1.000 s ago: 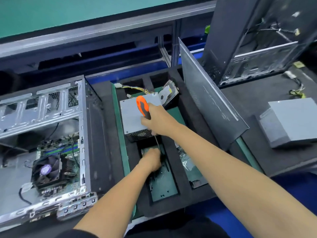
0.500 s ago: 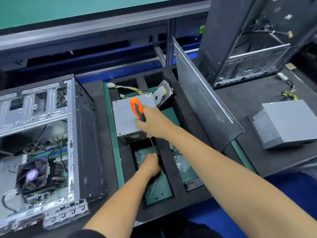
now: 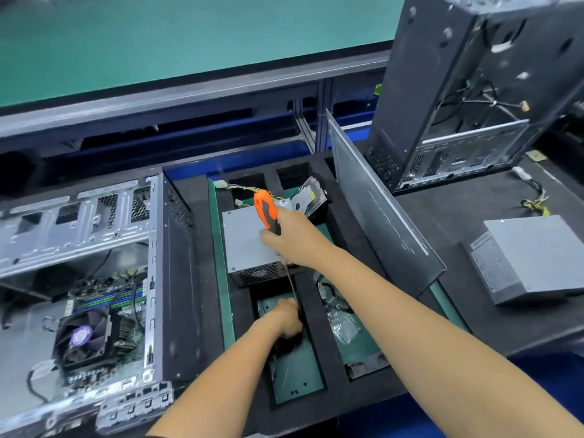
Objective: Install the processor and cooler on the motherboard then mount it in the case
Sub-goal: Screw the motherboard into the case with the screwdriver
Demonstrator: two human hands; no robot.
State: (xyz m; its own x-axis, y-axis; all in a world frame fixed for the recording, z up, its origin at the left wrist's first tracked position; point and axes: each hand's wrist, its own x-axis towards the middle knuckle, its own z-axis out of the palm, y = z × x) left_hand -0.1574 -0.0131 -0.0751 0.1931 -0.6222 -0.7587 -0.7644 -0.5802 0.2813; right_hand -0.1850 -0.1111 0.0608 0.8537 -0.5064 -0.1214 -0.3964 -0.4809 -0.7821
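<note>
At far left an open case [image 3: 94,279] lies on its side on the dark bench [image 3: 474,311]. Inside it, the motherboard [image 3: 107,298] sits flat on the case floor, with the cooler [image 3: 82,338], a black fan with a purple hub, mounted on top of it.

Just right of the case, a black foam tray [image 3: 319,368] with green-floored compartments holds parts. At the tray's rear, a grey power supply [image 3: 246,245] rests with its grille facing the viewer; a hard drive [image 3: 308,197] leans tilted behind it.

The left hand [image 3: 282,320] reaches into the centre compartment with its fingers curled downward; what they pinch, if anything, cannot be told from this view. The right hand [image 3: 290,237] grips a screwdriver [image 3: 268,213] by its orange-and-black handle, the thin shaft running down to the left hand.

Right of the arms, a grey side panel [image 3: 376,216] stands tilted in the tray. Beyond it, a second case [image 3: 474,99] stands upright at the rear, and a second grey power supply [image 3: 537,257] lies on the bench at far right.
</note>
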